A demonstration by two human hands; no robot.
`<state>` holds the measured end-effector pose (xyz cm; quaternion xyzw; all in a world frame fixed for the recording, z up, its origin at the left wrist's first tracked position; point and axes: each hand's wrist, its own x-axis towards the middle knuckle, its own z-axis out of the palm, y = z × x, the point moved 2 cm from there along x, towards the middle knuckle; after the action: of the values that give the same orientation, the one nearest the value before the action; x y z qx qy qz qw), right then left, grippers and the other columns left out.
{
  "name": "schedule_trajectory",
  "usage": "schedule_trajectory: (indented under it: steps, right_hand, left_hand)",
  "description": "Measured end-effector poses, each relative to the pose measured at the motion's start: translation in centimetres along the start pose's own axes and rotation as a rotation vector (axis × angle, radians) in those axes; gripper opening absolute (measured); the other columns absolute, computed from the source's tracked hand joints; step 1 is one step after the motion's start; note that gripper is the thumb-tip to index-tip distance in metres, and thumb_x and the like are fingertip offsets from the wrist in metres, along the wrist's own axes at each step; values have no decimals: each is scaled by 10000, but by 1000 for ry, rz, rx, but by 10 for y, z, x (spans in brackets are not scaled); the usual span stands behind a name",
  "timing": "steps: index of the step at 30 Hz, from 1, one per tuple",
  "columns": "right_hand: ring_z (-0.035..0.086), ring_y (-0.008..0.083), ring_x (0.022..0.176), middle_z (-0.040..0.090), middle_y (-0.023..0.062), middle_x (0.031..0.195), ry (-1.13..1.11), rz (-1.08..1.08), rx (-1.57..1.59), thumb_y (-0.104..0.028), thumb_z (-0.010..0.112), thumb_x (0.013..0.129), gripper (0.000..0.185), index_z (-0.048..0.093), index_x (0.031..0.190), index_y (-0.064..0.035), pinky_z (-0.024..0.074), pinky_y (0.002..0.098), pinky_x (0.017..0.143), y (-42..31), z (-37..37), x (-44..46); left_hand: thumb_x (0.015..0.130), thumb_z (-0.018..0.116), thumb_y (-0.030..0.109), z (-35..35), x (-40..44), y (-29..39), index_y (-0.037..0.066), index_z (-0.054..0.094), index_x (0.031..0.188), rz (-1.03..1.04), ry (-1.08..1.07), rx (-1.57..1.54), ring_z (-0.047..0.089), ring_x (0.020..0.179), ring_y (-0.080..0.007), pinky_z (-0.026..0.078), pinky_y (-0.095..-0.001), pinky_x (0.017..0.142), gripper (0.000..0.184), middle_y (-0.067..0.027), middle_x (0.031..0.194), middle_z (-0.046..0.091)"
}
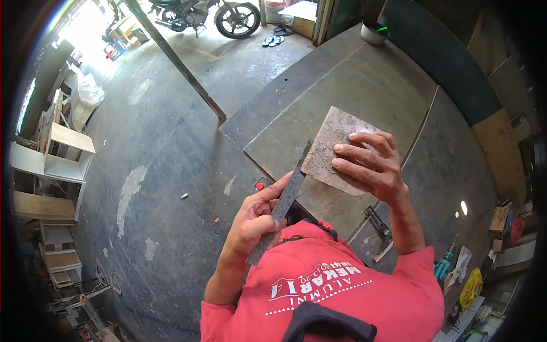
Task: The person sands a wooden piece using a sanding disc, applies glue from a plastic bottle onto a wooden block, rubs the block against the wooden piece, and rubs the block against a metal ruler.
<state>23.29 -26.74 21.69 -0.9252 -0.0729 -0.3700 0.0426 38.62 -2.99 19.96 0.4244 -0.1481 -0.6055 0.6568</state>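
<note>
My left hand is closed around a long, flat dark grey strip with a speckled, worn surface. The strip slants up and away from me, and its far end meets the left edge of a squarish pinkish-brown board. Rough, crusty patches cover the board's upper face. My right hand grips the board from its right side, fingers spread across the top; the thumb is hidden. The board is over the worktable, near its front edge.
A white bowl stands on the far end of the table. A dark clamp-like tool is near my right elbow. A teal power drill is at the right. Wooden shelving lines the left; a motorcycle stands beyond.
</note>
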Motion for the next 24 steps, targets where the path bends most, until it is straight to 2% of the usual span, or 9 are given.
schedule_trajectory:
  steps: [2, 4, 8, 12, 17, 18, 20, 24]
  right_hand:
    - [651, 209, 1086, 745, -54, 1206, -14, 9, 17, -275, 770, 804, 351, 778, 1154, -257, 466, 384, 908, 1, -1, -1]
    - [651, 207, 1082, 745, -56, 1197, -29, 6, 8, -274, 778, 798, 348, 778, 1146, -256, 464, 383, 905, 1, -4, 0]
    - [666, 233, 1076, 758, -40, 1171, -92, 29, 31, -254, 827, 772, 317, 801, 1086, -233, 479, 411, 891, 0, -9, -2]
    - [666, 234, 1073, 760, -34, 1164, -47, 39, 59, -246, 824, 770, 311, 803, 1080, -237, 478, 409, 889, -7, -8, -1]
    - [651, 205, 1083, 746, -49, 1200, -16, -22, 15, -267, 767, 803, 337, 781, 1140, -267, 461, 372, 914, -22, -3, 11]
    - [652, 199, 1088, 742, -50, 1216, -22, -33, 14, -270, 758, 807, 337, 781, 1144, -269, 465, 366, 926, -22, 0, 11]
    - [652, 198, 1089, 740, -50, 1221, -37, -32, 21, -271, 758, 808, 340, 780, 1148, -270, 466, 366, 929, -22, 4, 12]
    - [652, 194, 1093, 740, -51, 1225, -39, -34, 50, -270, 758, 809, 352, 778, 1160, -271, 466, 365, 936, -20, 10, 10]
  left_hand:
    - [652, 472, -21, 0, -1, 1, -6, 387, 1588, 4, -5, -20, 435, 585, -38, 334, -206, 512, 940, -16, 889, 625]
    - [609, 488, 63, -3, -1, -1, -61, 342, 1578, 6, 41, 39, 455, 494, -97, 434, -251, 390, 988, -152, 1213, 643]
    - [618, 488, 60, -15, 2, -6, -52, 352, 1576, 34, 104, 15, 445, 501, -93, 441, -245, 385, 974, -141, 1196, 642]
    - [648, 478, 28, -13, 2, -2, -42, 373, 1571, 52, 145, 27, 450, 526, -81, 446, -237, 387, 932, -132, 1162, 665]
    - [684, 484, 14, -6, 2, -3, -64, 390, 1554, 67, 182, 86, 467, 534, -68, 440, -223, 407, 879, -129, 1116, 695]
    - [724, 481, -22, -6, 1, -4, -70, 412, 1545, 67, 132, 60, 543, 751, -53, 454, -191, 552, 825, -120, 1239, 665]
    - [764, 479, -58, -5, -1, -4, -77, 435, 1535, 69, 87, 33, 619, 968, -39, 467, -158, 698, 772, -111, 1361, 636]
    - [762, 474, -62, -3, -5, 0, -77, 436, 1535, 52, 41, 53, 618, 967, -43, 467, -155, 733, 774, -101, 1352, 638]
